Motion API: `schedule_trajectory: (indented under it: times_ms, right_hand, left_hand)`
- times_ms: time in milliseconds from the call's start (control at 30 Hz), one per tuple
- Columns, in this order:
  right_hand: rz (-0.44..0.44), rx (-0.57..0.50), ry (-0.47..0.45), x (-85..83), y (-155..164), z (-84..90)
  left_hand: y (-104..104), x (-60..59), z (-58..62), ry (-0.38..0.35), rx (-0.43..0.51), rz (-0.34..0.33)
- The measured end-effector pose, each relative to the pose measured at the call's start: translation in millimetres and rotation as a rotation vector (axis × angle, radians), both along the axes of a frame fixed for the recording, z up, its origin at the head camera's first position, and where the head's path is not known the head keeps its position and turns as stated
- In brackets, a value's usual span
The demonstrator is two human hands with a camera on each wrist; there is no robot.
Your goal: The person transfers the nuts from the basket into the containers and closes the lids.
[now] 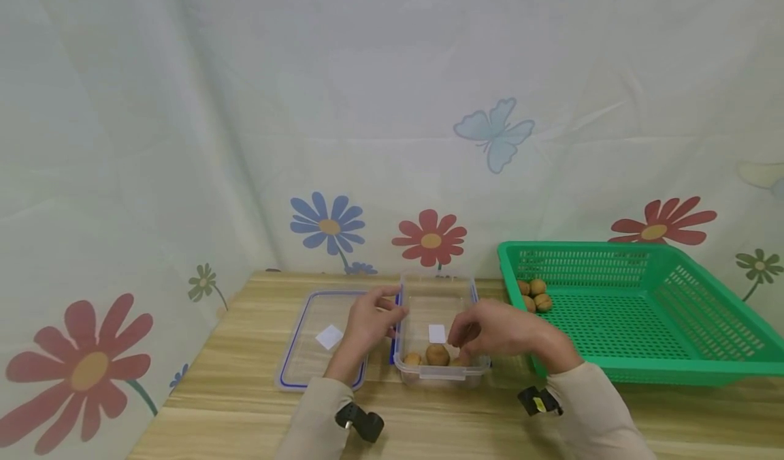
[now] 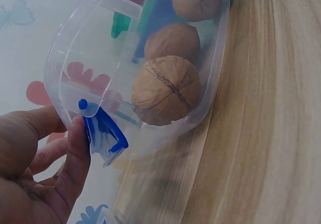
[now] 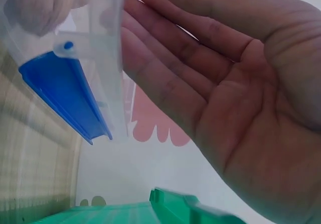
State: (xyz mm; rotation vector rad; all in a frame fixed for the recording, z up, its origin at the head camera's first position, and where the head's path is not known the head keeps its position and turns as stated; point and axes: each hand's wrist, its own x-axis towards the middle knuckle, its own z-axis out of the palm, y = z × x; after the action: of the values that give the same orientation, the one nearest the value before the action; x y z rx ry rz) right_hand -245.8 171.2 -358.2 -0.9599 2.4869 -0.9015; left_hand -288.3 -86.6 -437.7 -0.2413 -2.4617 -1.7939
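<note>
A clear plastic food container (image 1: 446, 373) with blue side clips stands uncovered on the table, a white label inside. Three walnuts (image 1: 437, 354) sit along its near side. My left hand (image 1: 370, 318) grips the container's left edge; in the left wrist view its fingers are at the rim beside a hanging blue clip (image 2: 104, 133). Over the right rim reaches my right hand (image 1: 493, 329), fingers bent down inside above the right-hand walnut (image 2: 197, 1). The right wrist view shows its palm (image 3: 251, 98) bare and its fingers loosely bent, fingertips partly hidden behind the container wall.
A clear lid (image 1: 306, 343) with a blue seal lies flat left of the container. To the right stands a large green basket (image 1: 612, 365), with several walnuts (image 1: 539, 295) in its left corner. A flower-printed cloth (image 1: 380, 140) hangs behind the wooden table (image 1: 239, 392).
</note>
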Motion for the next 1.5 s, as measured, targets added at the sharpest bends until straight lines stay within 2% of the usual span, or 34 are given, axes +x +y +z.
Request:
schedule_trajectory:
  times_ms: [333,533,733,967,1267,1500]
  right_hand:
    - [-0.032,-0.093,0.008,-1.3,12.4,7.7]
    - [-0.109,-0.144,0.056,5.5,21.3,17.1]
    - [-0.175,-0.138,0.138,11.2,32.5,34.5]
    - [-0.225,-0.135,0.151,12.8,49.5,61.6]
    - [-0.282,-0.112,0.322,-5.8,80.2,79.7]
    - [-0.320,-0.083,0.347,-20.9,98.3,81.8]
  left_hand:
    - [0.0,2.7,-1.5,-0.011,0.022,0.002]
    - [2.2,3.7,-3.4,-0.015,0.032,0.005]
    - [1.9,3.8,-2.1,-0.012,0.019,0.007]
    - [1.2,3.5,0.4,-0.020,0.024,0.008]
    - [0.6,5.1,2.7,-0.006,0.031,0.001]
    - [1.1,4.7,3.8,-0.012,0.033,0.005]
